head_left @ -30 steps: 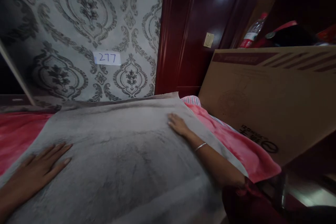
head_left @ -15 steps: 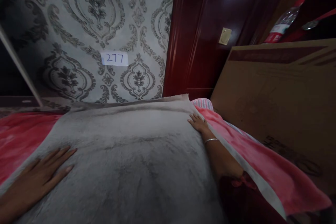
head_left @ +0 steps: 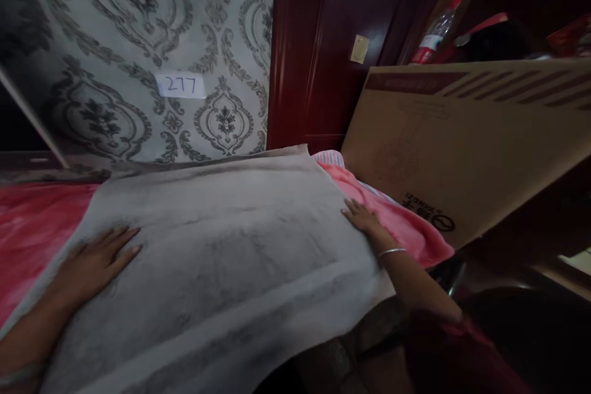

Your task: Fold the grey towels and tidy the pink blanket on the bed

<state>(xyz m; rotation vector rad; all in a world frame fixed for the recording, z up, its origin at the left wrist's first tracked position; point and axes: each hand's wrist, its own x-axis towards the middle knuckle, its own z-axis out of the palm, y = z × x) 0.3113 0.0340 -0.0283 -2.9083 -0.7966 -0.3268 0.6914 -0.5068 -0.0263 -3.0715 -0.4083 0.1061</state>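
A grey, soft-napped cloth [head_left: 221, 246] lies spread over a pink blanket [head_left: 41, 221], faint creases running across it. My left hand [head_left: 92, 265] rests flat on the cloth's left side, fingers stretched out. Near the right edge of the cloth, my right hand [head_left: 362, 217] lies palm down with its fingers apart. Neither hand grips anything. The far edge of the cloth stands slightly raised against the wall, and its near edge hangs over the front.
A large cardboard box [head_left: 415, 135] leans at the right, with a red-capped bottle [head_left: 434, 34] behind it. Patterned wallpaper carrying a paper label [head_left: 181, 85] marked 277 and a dark red wooden panel [head_left: 314, 43] bound the far side. Striped fabric [head_left: 330, 159] shows at the back.
The view has swung right, bringing more of the box and the cloth's near edge into sight. My right hand has slid nearer along the cloth's right edge. Both hands remain flat.
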